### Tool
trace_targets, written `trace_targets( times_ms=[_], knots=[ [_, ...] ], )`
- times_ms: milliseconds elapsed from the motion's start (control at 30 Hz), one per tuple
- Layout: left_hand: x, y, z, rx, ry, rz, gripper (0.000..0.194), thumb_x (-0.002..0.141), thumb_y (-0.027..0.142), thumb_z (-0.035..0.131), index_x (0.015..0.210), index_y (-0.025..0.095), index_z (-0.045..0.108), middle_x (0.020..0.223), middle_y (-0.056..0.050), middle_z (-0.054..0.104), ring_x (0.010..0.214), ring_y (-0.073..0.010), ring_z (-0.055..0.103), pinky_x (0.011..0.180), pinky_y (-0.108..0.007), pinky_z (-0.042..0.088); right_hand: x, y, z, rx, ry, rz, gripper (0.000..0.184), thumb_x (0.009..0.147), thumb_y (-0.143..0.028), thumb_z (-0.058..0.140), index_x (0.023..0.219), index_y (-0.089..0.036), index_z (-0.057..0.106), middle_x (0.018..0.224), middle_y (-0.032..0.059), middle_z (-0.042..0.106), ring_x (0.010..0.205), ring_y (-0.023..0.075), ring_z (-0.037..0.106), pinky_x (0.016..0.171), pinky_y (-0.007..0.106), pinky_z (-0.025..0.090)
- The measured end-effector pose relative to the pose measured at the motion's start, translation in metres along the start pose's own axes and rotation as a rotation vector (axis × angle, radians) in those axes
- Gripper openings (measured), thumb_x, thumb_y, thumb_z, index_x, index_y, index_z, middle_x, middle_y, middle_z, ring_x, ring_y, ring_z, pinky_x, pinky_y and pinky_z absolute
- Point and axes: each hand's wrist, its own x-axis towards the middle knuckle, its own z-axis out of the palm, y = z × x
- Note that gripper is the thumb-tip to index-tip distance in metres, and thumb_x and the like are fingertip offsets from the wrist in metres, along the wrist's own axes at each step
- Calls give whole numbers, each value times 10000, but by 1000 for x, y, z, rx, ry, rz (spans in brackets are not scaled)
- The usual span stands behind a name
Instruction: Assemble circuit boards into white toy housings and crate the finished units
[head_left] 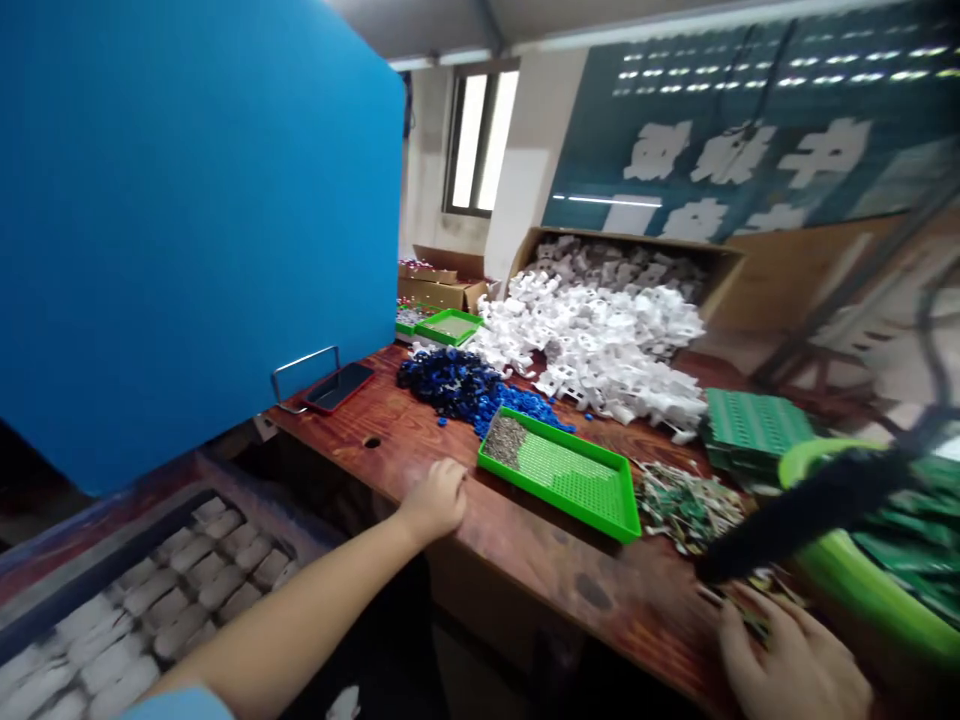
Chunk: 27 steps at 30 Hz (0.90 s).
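Observation:
My left hand [435, 498] rests by the front edge of the reddish wooden table [517, 545]. Its fingers are curled in, and whatever they may hold is hidden. At the lower right, my right hand [795, 650] has thumb and fingers apart over small pale and yellowish pieces. Just above it slants a black, blurred rod-shaped tool [802, 510], its lower end close to my fingers. Between the hands lies a green perforated tray [570, 478] with small grey-brown bits [505, 440] at its left end. Beside the tray is a pile of thin white and green pieces [694, 505].
White plastic parts [600, 330] spill from a tipped cardboard box [724, 275]. Blue rings [480, 390] lie in front. Stacked green plates [757, 425] and a lime-green tub [900, 590] stand right. A large blue panel [202, 220] blocks the left, above a crate of white blocks [180, 580].

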Motion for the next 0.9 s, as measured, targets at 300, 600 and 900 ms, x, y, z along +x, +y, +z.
trace_targets(
  times_ms=[300,600,900],
  knots=[
    [2,-3,-2,-9,77,63,201,902,302,560,1015,145,615,1023,-65,640,904,-188,623,809,-397,531,-8,3,13,-102,-41,14,494,774,-479,451,1137,-167,574,1097,182,570,1019,367,548,829,542,450],
    [10,-1,-1,119,-19,156,209,895,304,570,1012,135,613,1016,-63,640,917,-197,622,823,-414,524,-14,-1,17,-179,-81,-64,515,870,-489,387,1275,-188,488,1421,184,310,1297,391,347,967,581,372],
    [9,6,-18,216,-87,274,192,897,294,569,991,134,618,985,-57,648,907,-194,628,820,-409,527,-21,-10,24,-245,96,-124,458,891,-400,413,1247,-136,529,1417,185,324,1327,362,285,1060,543,290]
  ],
)
